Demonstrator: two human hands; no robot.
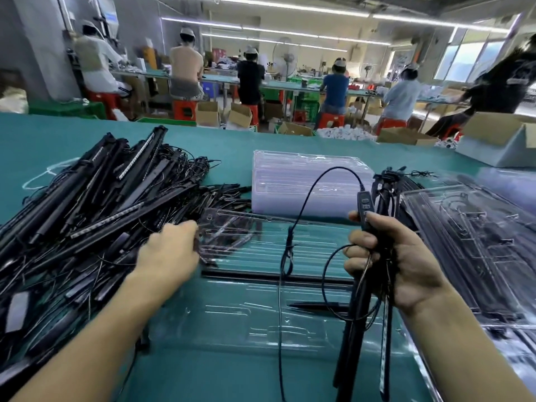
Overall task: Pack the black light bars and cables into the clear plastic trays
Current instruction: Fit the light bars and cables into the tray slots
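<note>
The person's right hand (397,262) is closed in a fist round a bundle of black light bars (356,329), held nearly upright over the near right part of the teal table (232,146), with the bars' lower ends running out of the bottom of the frame. A slim black inline controller with buttons (365,203) sticks up above the fingers, and from its top a thin black cable (311,182) arches to the left and hangs down over the tray, knotted partway along. Under the hands a clear plastic tray with moulded grooves (232,317) lies flat on the table — a single long black bar (269,276) rests across its middle, and a short black pointed stake (316,306) lies nearer the person. The left hand (171,253) reaches to the tray's far left corner, at the edge of a large tangled heap of black light bars and wires (87,216) covering the left of the table; its fingers curl downward, but blur hides whether they grip anything. Behind the tray stands a stack of empty clear trays (304,184), and to the right lie clear trays already filled with black bars (478,242)
</note>
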